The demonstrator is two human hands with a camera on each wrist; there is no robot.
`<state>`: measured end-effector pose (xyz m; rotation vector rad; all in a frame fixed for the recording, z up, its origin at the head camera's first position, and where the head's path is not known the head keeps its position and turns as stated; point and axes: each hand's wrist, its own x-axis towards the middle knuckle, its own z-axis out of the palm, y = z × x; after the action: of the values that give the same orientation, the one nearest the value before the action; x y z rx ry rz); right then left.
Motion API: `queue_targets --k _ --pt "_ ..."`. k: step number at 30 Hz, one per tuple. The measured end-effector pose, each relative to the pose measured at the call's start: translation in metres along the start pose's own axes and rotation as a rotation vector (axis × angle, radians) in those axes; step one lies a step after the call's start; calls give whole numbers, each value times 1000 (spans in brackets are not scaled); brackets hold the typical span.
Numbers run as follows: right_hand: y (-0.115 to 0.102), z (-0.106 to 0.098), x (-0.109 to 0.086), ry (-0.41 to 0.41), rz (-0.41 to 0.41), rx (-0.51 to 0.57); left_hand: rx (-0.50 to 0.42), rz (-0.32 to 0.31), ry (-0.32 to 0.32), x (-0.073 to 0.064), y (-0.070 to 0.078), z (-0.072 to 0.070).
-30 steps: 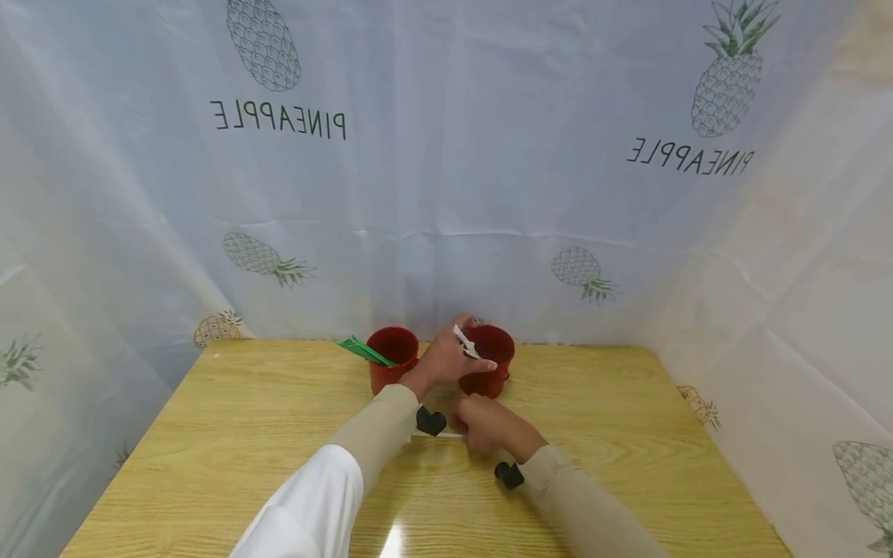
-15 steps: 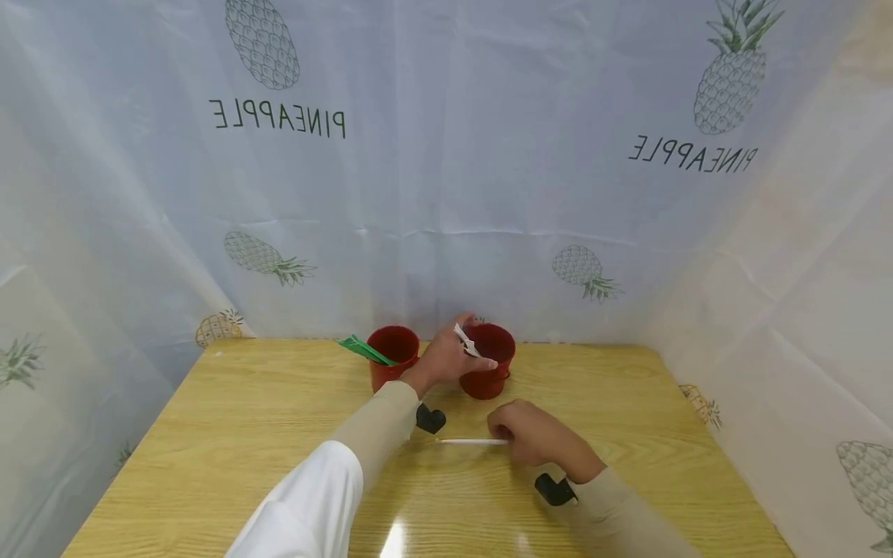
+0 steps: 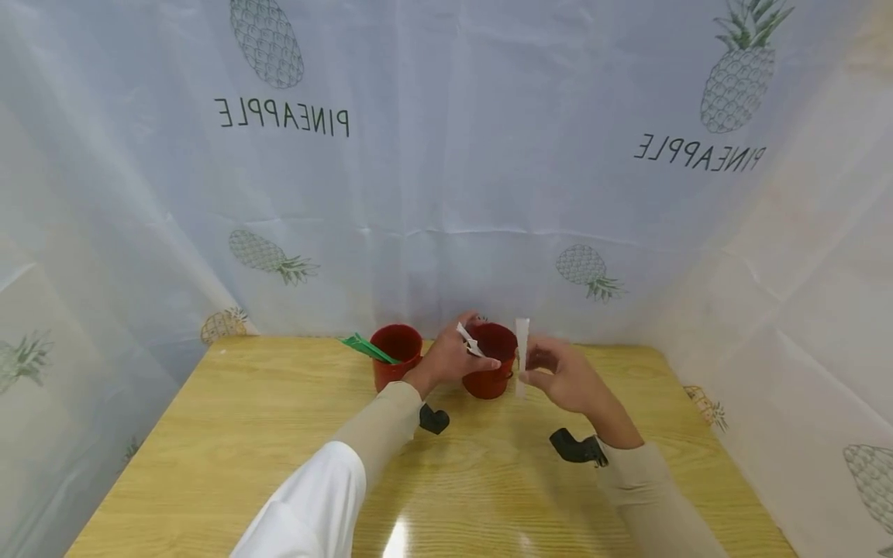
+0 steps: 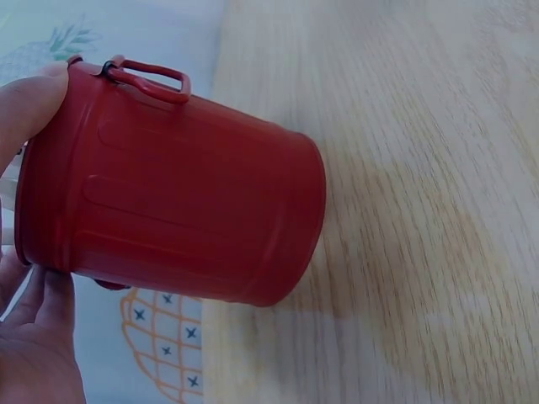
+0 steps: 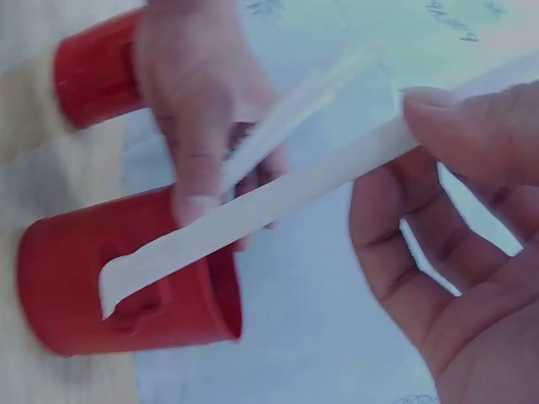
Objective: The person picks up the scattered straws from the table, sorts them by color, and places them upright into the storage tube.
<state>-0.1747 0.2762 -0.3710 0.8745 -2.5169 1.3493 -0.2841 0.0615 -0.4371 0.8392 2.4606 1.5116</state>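
Note:
My left hand point(image 3: 446, 358) grips the rim of a small red metal bucket point(image 3: 487, 384), thumb on one side and fingers on the other. In the left wrist view this bucket point(image 4: 185, 185) stands on the table, with a small wire handle on its side. White paper-wrapped sticks point(image 3: 470, 340) poke out of its mouth beside the left hand. My right hand point(image 3: 568, 377) pinches another flat white paper-wrapped stick point(image 5: 278, 198) between thumb and fingers. It is held upright just right of the bucket, above the table.
A second red bucket point(image 3: 387, 378) stands to the left, with green-wrapped sticks point(image 3: 370, 349) leaning out of it. Both buckets are near the back edge of the wooden table point(image 3: 279, 434). A pineapple-print curtain point(image 3: 446, 194) hangs behind and at the sides.
My right hand has picked the white stick up off the table, moved right and raised it, turning it from flat to upright. The left hand stays on the bucket.

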Motion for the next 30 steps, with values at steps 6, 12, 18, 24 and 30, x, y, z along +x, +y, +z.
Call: queue_targets --k 6,12,18,24,30 --pt "-2 -2 21 193 -8 62 -21 13 3 0 2 2" --pt "4 3 29 315 -45 70 -33 36 -5 2 2 6" --pt "15 14 33 361 -56 82 -19 25 -6 2 1 9" --pt "29 26 33 322 10 -10 -37 52 3 4 0 10" --pt "44 33 28 291 71 -98 -42 61 20 2 -1 12"
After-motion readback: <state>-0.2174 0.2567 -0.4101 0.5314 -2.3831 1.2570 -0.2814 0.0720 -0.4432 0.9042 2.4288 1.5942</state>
